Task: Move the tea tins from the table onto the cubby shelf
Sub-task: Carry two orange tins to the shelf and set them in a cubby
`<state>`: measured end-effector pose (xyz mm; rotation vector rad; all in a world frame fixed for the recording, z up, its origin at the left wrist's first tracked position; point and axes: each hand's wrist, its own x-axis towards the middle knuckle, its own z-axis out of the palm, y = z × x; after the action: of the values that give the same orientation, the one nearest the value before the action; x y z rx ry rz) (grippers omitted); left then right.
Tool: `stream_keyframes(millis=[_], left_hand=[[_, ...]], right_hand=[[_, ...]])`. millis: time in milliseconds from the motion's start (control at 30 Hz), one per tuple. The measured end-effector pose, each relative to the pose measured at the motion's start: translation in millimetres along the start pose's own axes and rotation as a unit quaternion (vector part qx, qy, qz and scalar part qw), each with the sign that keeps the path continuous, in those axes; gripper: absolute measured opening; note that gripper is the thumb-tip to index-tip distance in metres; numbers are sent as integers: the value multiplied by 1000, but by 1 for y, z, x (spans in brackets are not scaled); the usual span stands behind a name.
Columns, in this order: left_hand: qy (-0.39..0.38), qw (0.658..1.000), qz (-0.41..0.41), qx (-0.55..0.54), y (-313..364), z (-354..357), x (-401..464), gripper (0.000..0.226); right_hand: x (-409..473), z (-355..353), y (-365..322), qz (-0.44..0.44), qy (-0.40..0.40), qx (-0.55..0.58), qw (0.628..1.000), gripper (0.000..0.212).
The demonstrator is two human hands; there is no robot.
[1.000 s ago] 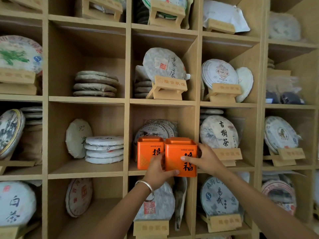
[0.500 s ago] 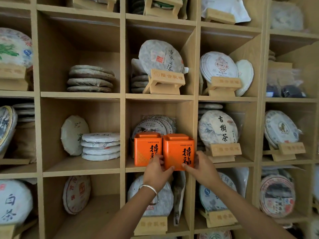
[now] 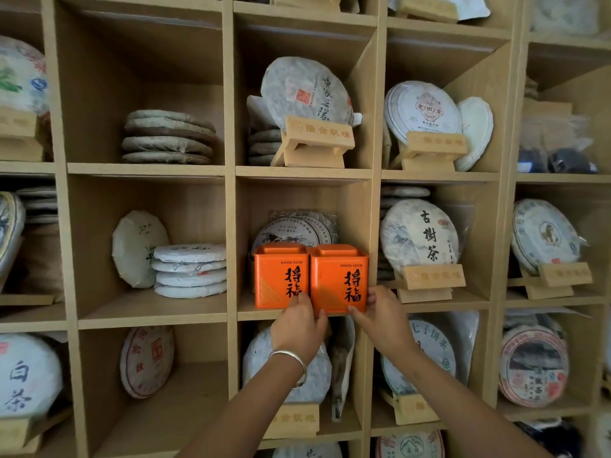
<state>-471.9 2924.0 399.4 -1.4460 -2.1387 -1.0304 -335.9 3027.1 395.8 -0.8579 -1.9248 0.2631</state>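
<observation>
Two orange square tea tins with black characters stand side by side in the middle cubby of the wooden shelf (image 3: 297,171). The left tin (image 3: 279,277) rests on the cubby floor. The right tin (image 3: 337,282) sits at the front edge, against the right wall. My left hand (image 3: 299,323), with a silver bangle, touches the right tin's lower left corner with its fingertips. My right hand (image 3: 380,312) pinches the tin's lower right corner. Wrapped tea cakes (image 3: 291,231) stand behind both tins.
Neighbouring cubbies hold wrapped round tea cakes, some stacked flat (image 3: 190,271), some upright on wooden stands (image 3: 429,279). A bag (image 3: 342,358) hangs in the cubby below the tins. The cubby at upper left (image 3: 168,137) holds only a low stack.
The right tin has gone from held in front of the shelf to resting in the cubby beside the left tin. Both hands have slid down to its lower corners.
</observation>
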Motion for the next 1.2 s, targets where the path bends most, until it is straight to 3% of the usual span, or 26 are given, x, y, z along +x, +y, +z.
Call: stream_keyframes(millis=[400, 833, 1200], left_hand=[[-4, 1000, 5, 19, -2, 8, 7, 28], [15, 1000, 21, 12, -8, 13, 7, 23], [19, 1000, 20, 1, -7, 14, 9, 22]], right_hand=[[0, 7, 1, 16, 27, -31, 999, 26], [1, 1, -14, -16, -14, -227, 974, 31], [1, -2, -22, 5, -36, -210, 977, 32]])
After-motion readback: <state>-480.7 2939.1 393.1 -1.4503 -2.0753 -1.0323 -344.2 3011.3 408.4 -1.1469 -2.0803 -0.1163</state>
